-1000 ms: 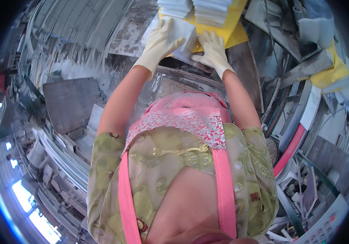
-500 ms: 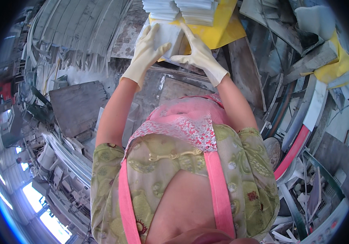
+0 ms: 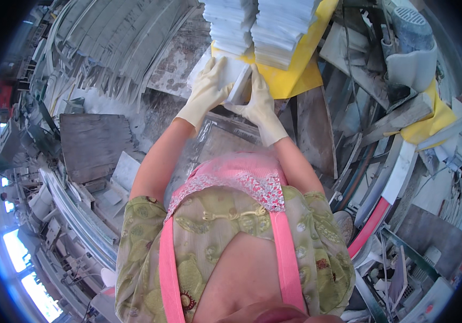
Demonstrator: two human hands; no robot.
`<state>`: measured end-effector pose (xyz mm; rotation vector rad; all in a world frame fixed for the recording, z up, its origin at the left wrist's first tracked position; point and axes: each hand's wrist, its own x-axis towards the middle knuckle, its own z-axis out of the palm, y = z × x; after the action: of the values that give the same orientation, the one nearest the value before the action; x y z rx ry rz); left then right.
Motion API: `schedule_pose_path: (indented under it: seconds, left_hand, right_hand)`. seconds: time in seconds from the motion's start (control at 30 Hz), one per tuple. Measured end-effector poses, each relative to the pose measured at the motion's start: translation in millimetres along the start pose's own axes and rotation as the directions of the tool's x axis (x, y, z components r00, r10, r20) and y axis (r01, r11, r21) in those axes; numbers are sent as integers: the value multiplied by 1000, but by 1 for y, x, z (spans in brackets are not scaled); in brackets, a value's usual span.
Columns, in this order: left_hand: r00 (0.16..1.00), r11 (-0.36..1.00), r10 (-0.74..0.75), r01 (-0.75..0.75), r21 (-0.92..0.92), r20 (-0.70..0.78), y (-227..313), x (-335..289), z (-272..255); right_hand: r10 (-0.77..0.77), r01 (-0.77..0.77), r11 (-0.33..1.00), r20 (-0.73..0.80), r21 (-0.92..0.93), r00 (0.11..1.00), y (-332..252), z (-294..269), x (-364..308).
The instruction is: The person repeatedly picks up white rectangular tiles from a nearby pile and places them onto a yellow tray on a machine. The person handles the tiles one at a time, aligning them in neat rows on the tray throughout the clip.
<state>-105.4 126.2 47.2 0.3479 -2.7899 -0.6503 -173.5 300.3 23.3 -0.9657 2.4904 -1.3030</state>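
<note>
Both my hands wear cream rubber gloves and reach forward to white stone-like slabs (image 3: 233, 70) at the near end of a stack. My left hand (image 3: 207, 92) lies along the left side, fingers on the pale top face and thumb toward the near edge. Against the right side sits my right hand (image 3: 258, 105), its fingers pointing away and its thumb turned in toward the left. The slabs are held between the two hands; fingertips are partly hidden. Just beyond, two tall rows of thin white slabs (image 3: 279, 32) stand on a yellow sheet (image 3: 303, 78).
Long grey strips (image 3: 104, 37) are stacked at the far left. A worn board (image 3: 95, 145) lies at left. On the right are a white bucket-like container (image 3: 414, 62), another yellow sheet (image 3: 435, 116), timber scraps and a curved pink-and-white strip (image 3: 371, 226).
The view has shifted, so the slab rows show more fully. My hands have come closer together around the near slabs, and a slab edge now shows between them.
</note>
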Motion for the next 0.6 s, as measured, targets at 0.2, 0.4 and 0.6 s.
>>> schedule_pose_path:
  seconds: [0.2, 0.4, 0.6]
  left_hand:
    - [998, 997, -59, 60, -52, 27, -1, -1, 5]
    - [999, 998, -48, 48, -48, 5, 3, 4, 4]
    - [998, 993, -51, 56, -107, 48, 11, 2, -2]
  right_hand:
    - [-96, 98, 995, -91, 8, 991, -24, -11, 6]
    - [-377, 358, 925, -180, -131, 909, -49, -44, 15]
    - [-435, 433, 899, -257, -67, 863, -88, -101, 12]
